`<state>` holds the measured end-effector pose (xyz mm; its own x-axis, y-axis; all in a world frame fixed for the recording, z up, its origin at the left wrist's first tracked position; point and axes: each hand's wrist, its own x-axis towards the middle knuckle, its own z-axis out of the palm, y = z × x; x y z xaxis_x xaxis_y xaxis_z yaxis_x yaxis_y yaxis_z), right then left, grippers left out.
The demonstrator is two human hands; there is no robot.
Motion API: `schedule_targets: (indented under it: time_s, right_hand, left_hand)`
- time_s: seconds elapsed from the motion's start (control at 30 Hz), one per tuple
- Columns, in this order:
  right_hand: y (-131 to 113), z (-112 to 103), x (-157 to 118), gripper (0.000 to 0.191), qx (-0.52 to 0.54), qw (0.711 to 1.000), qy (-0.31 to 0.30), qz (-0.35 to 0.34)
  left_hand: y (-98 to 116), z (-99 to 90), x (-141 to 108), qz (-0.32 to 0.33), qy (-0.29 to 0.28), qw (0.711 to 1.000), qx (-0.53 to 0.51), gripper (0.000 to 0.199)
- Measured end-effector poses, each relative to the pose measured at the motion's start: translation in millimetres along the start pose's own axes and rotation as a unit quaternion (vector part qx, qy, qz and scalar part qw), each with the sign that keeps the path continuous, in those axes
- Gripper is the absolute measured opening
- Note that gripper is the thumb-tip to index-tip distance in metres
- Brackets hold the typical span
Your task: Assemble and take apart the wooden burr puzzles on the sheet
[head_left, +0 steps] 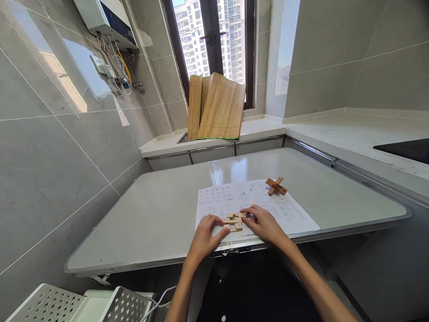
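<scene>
Several pale notched wooden puzzle pieces (233, 221) lie side by side in short rows on a printed paper sheet (214, 203), near the table's front edge. My left hand (207, 235) curls in from the left, thumb and index finger against the left ends of the lower pieces. From the right, my right hand (263, 222) has its thumb and index finger closed at the right end of the upper piece. Farther back on the sheet's right part rests a brown wooden burr puzzle (276, 186), its bars crossed together.
The pale folding table (150, 210) has a seam and a metal latch at its front edge. Behind it, a folded bamboo mat (221, 107) leans by the window on the counter (258, 126). White perforated baskets (50, 304) stand low at the left, beside a cable.
</scene>
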<state>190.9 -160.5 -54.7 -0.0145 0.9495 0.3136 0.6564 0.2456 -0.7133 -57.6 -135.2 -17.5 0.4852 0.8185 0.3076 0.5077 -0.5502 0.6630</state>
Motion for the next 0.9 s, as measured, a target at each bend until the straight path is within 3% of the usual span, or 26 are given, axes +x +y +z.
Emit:
schedule_targets:
  time_s: [0.27, 0.5, 0.9]
  right_hand:
    - [-1, -3, -5, 0.034, 0.075, 0.996, 0.052, -0.015]
    - [-3, -11, -5, 0.048, 0.167, 0.983, 0.017, 0.076]
    - [1, -13, -6, 0.053, 0.214, 0.973, 0.002, 0.089]
  left_hand:
    - [-4, 1.1, 1, 0.004, -0.005, 1.0, -0.007, 0.019]
    - [-9, 3.3, 0, 0.005, -0.002, 1.0, -0.015, 0.018]
    - [-7, 3.1, -1, -0.003, -0.004, 1.0, -0.014, 0.015]
